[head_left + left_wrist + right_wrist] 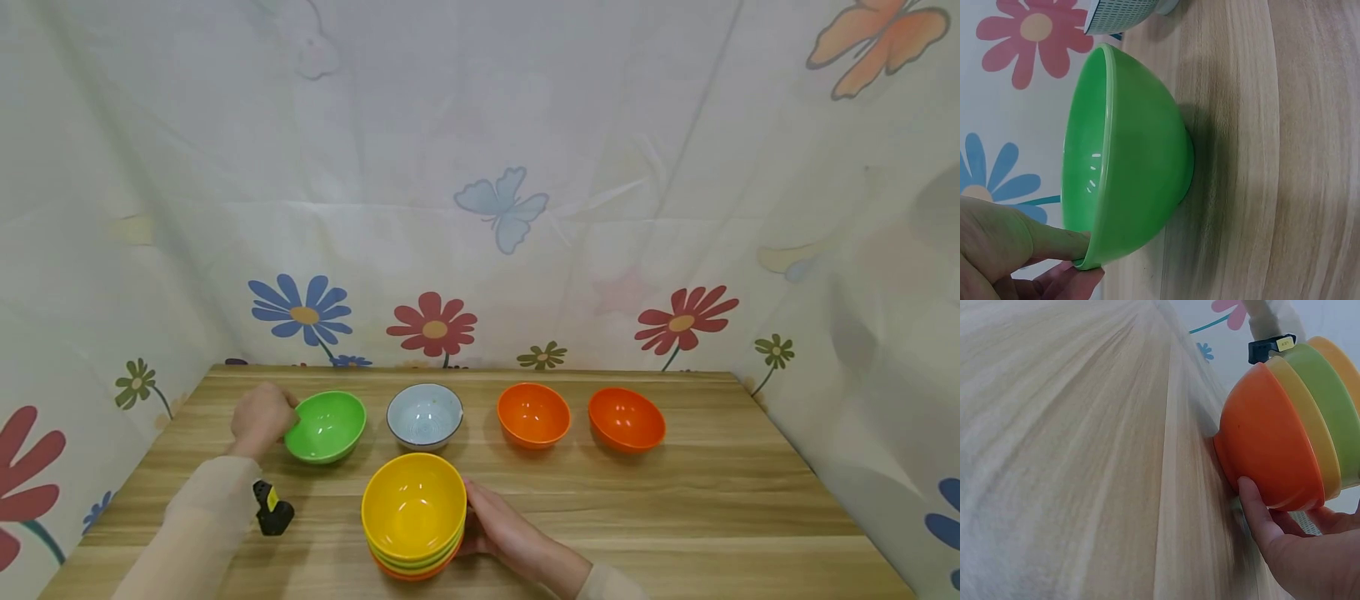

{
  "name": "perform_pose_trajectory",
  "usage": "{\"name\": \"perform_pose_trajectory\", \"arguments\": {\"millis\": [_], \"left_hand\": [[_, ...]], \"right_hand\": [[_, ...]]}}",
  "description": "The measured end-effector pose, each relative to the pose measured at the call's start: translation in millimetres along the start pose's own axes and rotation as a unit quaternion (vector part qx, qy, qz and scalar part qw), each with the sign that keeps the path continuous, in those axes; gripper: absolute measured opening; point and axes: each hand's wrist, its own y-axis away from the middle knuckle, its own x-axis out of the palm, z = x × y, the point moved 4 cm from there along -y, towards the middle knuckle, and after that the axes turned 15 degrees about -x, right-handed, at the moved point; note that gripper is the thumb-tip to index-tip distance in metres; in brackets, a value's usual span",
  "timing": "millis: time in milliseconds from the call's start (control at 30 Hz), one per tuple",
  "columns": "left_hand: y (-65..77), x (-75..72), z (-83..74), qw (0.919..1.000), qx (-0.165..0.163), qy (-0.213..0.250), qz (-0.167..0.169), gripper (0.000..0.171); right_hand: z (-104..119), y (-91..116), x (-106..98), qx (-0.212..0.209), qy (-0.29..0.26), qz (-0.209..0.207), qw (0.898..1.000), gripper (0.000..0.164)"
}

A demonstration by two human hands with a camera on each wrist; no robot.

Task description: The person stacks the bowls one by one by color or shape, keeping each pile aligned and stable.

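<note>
My left hand (262, 418) pinches the rim of a green bowl (327, 427) at the left of the table. In the left wrist view the thumb and fingers clasp this rim, and the bowl's foot is at the tabletop. Nearer to me stands a stack of bowls: a yellow bowl (414, 510) on top, then a light green bowl (1319, 394), another yellow bowl (1313, 425) and an orange bowl (1266, 437) at the bottom. My right hand (513, 531) holds the stack's right side, its digits spread around the lower bowls.
Behind the stack sits a pale blue-grey bowl (424, 417) with a dark rim. Two orange bowls, one (533, 415) nearer the middle and one (627, 420) farther right, stand along the back. A black camera (273, 510) is on my left wrist. A patterned cloth (585, 167) hangs behind the wooden table (712, 517).
</note>
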Motion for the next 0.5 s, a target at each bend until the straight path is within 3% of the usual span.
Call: {"name": "perform_pose_trajectory", "arguments": {"millis": [267,500], "left_hand": [[3.2,-4.5,-0.3,0.9992,0.019,-0.03,-0.02,0.031],[8.6,-9.1,-3.7,0.9982,0.038,-0.045,-0.017,0.031]], "right_hand": [[-0.4,-0.4,-0.2,0.0,-0.002,0.001,1.0,0.064],[-0.6,-0.3,-0.4,-0.003,0.003,0.005,1.0,0.059]]}}
